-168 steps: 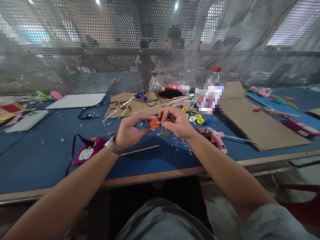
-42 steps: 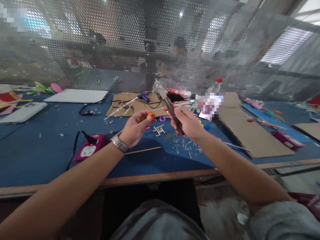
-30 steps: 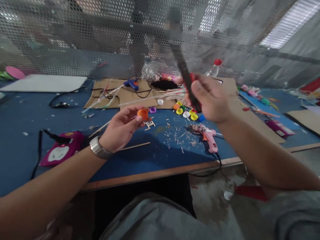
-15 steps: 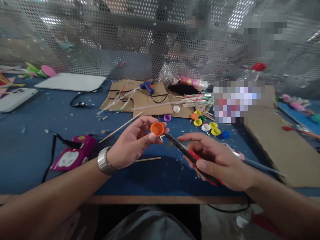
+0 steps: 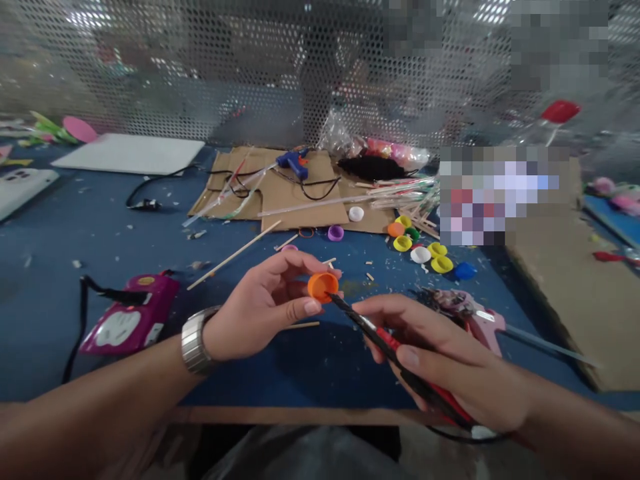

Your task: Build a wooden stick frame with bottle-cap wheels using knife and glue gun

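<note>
My left hand [image 5: 260, 310] pinches a small orange bottle cap [image 5: 322, 286] between thumb and fingers, above the blue table [image 5: 75, 267]. My right hand [image 5: 445, 360] grips a thin tool with a red handle and a dark metal shaft [image 5: 387, 343]. The tool's tip touches the cap's edge. A silver watch [image 5: 195, 331] is on my left wrist.
Several loose caps [image 5: 425, 253] in yellow, white, green and blue lie behind my hands. A pink glue gun [image 5: 475, 317] rests to the right. A magenta power strip [image 5: 125, 323] sits at left. Cardboard sheets [image 5: 280, 193], wooden sticks, a blue glue gun [image 5: 295, 163] and a perforated metal screen [image 5: 250, 67] lie beyond.
My right hand picked up the red-handled tool, swung it up, then brought it down so its tip meets the orange cap. The left hand kept holding the cap.
</note>
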